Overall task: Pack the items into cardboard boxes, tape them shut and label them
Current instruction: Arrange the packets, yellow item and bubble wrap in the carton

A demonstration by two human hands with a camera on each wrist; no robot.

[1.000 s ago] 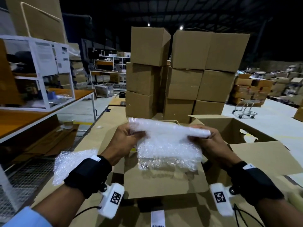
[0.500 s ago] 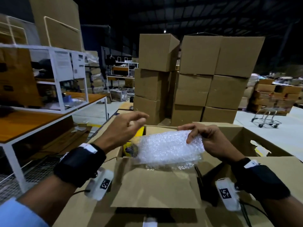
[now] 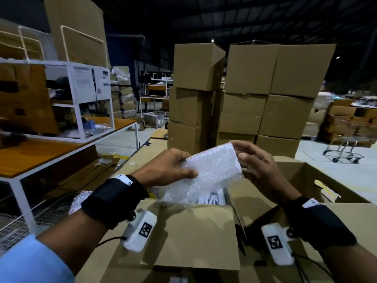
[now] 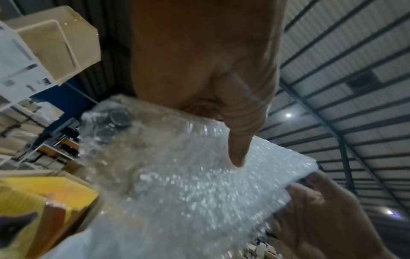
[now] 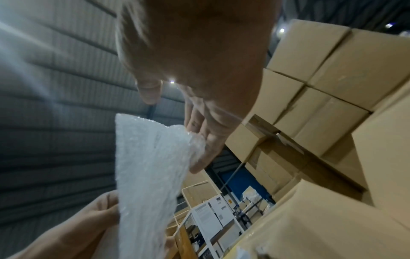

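The bubble wrap sheet point(image 3: 212, 170) is held in the air directly above the open cardboard box point(image 3: 195, 227), with both hands on it and neither resting on the box. The left hand point(image 3: 167, 170) grips the sheet's lower left edge, thumb curled over the near face and fingers behind, as the left wrist view confirms. The right hand point(image 3: 259, 166) meets the upper right corner with fingers nearly straight; from the right wrist view the fingertips point(image 5: 206, 145) touch the sheet's edge, but whether they pinch it cannot be told. The sheet's long axis runs from about 8 o'clock up to 2 o'clock in the head view, tilted, its loose lower part hanging toward the box mouth at 6 o'clock. White items point(image 3: 210, 199) show inside the box under the hanging edge, blurred. In my judgement the coming move turns on this tilt: the left hand is nearer the opening and holds more firmly, so lowering toward 6 o'clock would lead from that side. Stacked boxes point(image 3: 265, 94) stand at 12 o'clock, well apart.
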